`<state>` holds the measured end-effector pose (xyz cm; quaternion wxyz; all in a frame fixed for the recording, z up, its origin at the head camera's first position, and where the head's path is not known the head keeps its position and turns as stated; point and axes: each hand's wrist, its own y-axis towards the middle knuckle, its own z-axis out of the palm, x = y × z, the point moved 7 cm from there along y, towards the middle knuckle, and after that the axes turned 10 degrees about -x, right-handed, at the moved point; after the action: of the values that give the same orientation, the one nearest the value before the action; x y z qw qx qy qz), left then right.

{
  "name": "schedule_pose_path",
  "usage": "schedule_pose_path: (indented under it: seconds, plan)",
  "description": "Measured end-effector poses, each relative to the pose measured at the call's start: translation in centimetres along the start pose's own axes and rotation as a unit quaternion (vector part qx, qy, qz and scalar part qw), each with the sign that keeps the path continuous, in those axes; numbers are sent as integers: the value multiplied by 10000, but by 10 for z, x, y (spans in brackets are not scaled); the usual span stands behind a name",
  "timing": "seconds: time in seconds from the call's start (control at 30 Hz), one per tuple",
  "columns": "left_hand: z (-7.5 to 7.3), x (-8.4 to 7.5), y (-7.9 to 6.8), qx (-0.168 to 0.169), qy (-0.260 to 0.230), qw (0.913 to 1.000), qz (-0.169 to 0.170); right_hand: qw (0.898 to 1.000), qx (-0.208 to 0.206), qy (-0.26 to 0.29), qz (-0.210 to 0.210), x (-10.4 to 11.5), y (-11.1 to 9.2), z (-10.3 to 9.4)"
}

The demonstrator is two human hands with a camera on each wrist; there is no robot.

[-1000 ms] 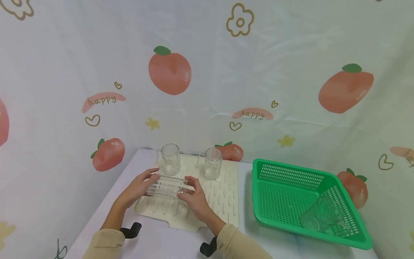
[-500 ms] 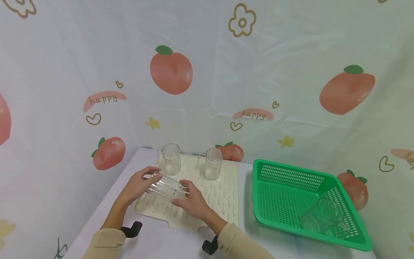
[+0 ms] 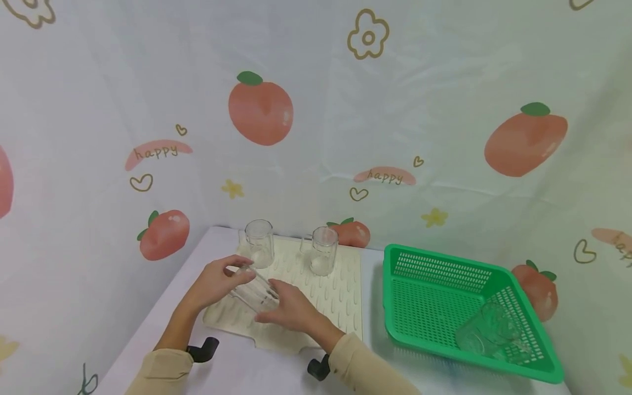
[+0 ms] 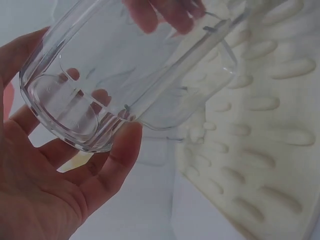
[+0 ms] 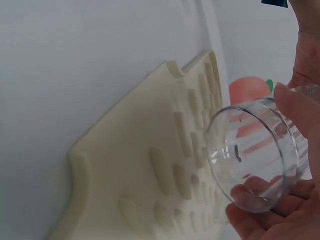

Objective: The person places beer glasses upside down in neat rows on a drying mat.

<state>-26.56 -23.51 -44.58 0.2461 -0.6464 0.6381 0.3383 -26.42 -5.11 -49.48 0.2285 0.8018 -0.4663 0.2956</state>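
Note:
A clear glass mug lies on its side in the air over the cream ridged mat, held between both hands. My left hand grips its base end; in the left wrist view, thumb and fingers curl round the thick bottom of the mug. The handle shows there on the side towards the mat. My right hand holds the other end, thumb and fingers round the wall near the open rim, which faces the right wrist camera. Two more glass mugs, a left one and a right one, stand upright at the mat's back.
A green perforated basket stands to the right of the mat on the white table, with a glass mug tipped over in its right front corner. A white printed cloth hangs close behind the mat and basket.
The held mug has turned from nearly level across to slanted, its rim end swinging down and nearer. My right hand has turned with it. The standing mugs and basket have stayed put.

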Motion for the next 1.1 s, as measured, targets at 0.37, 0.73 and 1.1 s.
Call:
schedule_pose_path:
  seconds: [0.37,0.73,1.1]
  plan:
    - [-3,8,2,244,-273,9993,31,9973,-339,-604,-251,7,5,0]
    - [-29,24,9,-210,-208,9992,-279,9961,-845,-21,-267,4,5,-4]
    - [-22,72,20,-343,724,9945,-669,9957,-912,59,147,-9,21,3]
